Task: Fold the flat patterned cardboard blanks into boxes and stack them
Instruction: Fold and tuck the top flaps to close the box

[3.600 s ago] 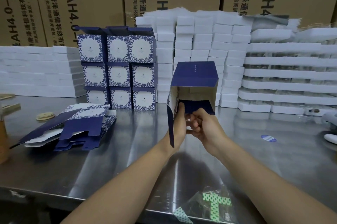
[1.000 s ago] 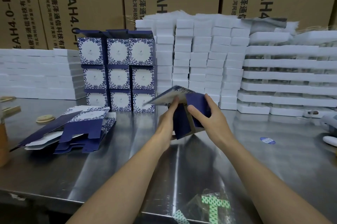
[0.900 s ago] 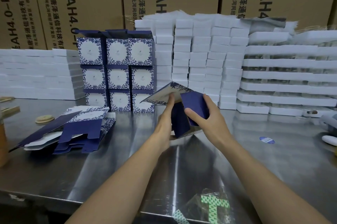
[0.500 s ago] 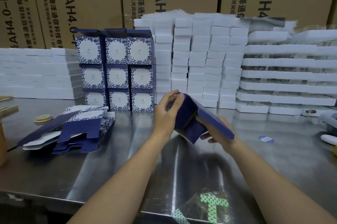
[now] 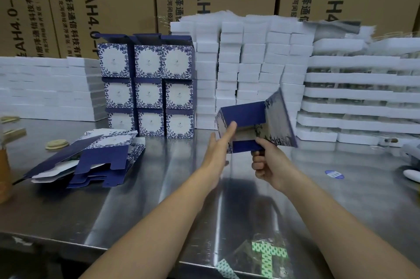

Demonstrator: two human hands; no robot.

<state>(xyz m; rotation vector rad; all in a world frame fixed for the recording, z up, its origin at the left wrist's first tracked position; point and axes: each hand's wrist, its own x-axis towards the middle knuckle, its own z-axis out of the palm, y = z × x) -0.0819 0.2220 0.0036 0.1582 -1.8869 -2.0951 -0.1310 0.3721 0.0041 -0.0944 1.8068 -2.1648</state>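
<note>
Tilted up now over steel table, box pinched by right hand, left hand flat against it.

Your box: 3.6 s ago upright, open end toward you, both your hands tucking flap inside. 0.5 s ago tipped low between hands. Now shifted right, blue panel on top, patterned panel swung out at right, blurred.
Your left hand: 0.5 s ago cupped over box top. Now fingers straight, laid flat against left wall.
Your right hand: 0.5 s ago under box, mostly hidden. Now in plain view below box, thumb and curled fingers pinching lower blue edge.
</note>
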